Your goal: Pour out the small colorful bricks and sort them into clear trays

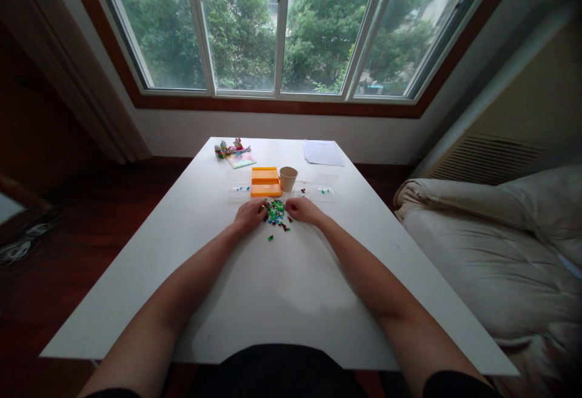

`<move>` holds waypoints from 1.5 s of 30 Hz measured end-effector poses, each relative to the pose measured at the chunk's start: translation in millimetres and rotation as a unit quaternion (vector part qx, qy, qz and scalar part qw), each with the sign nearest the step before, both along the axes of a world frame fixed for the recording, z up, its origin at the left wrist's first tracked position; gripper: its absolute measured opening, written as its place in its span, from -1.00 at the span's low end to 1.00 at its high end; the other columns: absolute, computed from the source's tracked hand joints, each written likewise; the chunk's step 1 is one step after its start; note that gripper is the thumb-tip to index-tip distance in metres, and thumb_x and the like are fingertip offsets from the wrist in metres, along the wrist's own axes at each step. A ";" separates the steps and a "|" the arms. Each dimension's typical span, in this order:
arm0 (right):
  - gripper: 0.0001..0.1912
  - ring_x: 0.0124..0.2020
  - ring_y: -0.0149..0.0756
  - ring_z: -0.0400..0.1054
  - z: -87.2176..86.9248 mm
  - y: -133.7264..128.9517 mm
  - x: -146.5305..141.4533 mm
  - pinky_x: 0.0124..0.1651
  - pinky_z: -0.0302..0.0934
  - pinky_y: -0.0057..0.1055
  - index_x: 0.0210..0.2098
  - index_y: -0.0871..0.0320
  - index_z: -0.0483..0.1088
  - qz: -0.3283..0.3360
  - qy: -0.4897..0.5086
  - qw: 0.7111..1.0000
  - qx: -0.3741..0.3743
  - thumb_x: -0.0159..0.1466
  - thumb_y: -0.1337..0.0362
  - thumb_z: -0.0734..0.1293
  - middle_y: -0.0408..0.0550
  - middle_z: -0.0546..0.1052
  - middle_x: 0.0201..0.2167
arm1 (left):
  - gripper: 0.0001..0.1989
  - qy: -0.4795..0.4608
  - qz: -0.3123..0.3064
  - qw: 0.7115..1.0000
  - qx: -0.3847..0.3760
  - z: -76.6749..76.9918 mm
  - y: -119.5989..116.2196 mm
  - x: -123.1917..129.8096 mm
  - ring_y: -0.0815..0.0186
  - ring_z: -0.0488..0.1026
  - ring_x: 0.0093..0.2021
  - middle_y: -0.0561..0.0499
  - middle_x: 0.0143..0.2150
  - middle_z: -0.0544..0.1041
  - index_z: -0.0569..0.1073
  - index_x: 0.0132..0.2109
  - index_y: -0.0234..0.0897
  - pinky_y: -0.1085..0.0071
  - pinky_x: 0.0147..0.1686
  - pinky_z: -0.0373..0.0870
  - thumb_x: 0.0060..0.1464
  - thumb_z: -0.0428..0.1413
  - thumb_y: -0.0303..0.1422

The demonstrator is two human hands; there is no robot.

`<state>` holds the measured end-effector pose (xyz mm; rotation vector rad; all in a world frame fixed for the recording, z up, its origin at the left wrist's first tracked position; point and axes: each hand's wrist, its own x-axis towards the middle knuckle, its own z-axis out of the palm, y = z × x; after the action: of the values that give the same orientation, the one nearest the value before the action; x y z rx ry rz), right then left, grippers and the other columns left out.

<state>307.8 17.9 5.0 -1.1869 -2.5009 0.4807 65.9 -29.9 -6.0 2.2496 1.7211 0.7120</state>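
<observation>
A pile of small green, blue, white and dark red pieces (275,211) lies on the white table (291,289). My left hand (251,214) rests at the pile's left edge, its fingers curled together against the pieces. From the right side my right hand (302,210) reaches in, thumb and fingers pinched close to the pile. What either hand grips is too small to make out. Just beyond the pile stands an open orange box (266,182), with a tan cup (288,178) to its right. One small green piece (270,238) lies apart, nearer to me.
Clear trays hold a few small pieces, one left of the box (239,190) and one right of the cup (324,192). Farther back are small toy figures (221,150), a pastel booklet (241,160) and paper sheets (323,153). A covered sofa (482,252) stands right of the table.
</observation>
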 end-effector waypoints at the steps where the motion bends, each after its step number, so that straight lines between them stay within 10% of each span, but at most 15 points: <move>1: -0.88 -0.44 -0.40 0.28 1.3 1.4 4.3 -0.34 0.05 -0.51 -0.38 0.14 0.50 -0.002 -0.006 1.000 -0.013 0.16 0.41 0.31 -0.18 0.50 -0.49 | -0.80 0.000 0.001 1.000 -0.002 0.3 -0.3 0.1 0.27 0.46 -0.21 0.02 -0.17 0.59 0.55 -0.07 -0.12 0.39 -0.18 0.32 0.20 0.09 -0.31; 6: -0.96 -0.47 -0.44 0.23 1.7 5.6 15.3 -0.40 -0.02 -0.51 -0.40 0.14 0.47 0.026 -0.033 0.997 -0.072 0.13 0.31 0.38 -0.23 0.45 -0.51 | -0.81 -0.002 -0.001 1.000 0.002 -0.2 0.2 -0.1 0.26 0.46 -0.20 0.01 -0.17 0.59 0.55 -0.09 -0.13 0.39 -0.18 0.31 0.20 0.09 -0.30; 21: -0.94 -0.31 -0.34 0.27 -20.3 1.2 -3.9 -0.25 0.07 -0.46 -0.24 0.13 0.49 -0.085 0.047 0.990 0.098 0.27 0.32 0.37 -0.10 0.46 -0.35 | -0.83 -0.009 -0.012 1.000 0.025 -4.7 1.8 -1.1 0.27 0.47 -0.22 0.03 -0.18 0.59 0.56 -0.10 -0.12 0.40 -0.20 0.31 0.19 0.11 -0.33; 45: -0.91 -0.44 -0.40 0.27 -14.2 -10.1 -16.2 -0.33 0.04 -0.50 -0.37 0.14 0.52 -0.007 0.059 0.997 0.057 0.21 0.37 0.35 -0.16 0.49 -0.49 | -0.70 -0.010 0.001 1.000 0.019 -6.1 4.0 -3.2 0.23 0.49 -0.01 0.02 0.01 0.59 0.54 0.01 -0.08 0.36 -0.01 0.36 0.23 0.01 -0.44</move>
<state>291.7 7.7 -9.2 -1.0995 -2.3835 0.3867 62.8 -25.9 -12.1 2.2569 1.7161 0.7713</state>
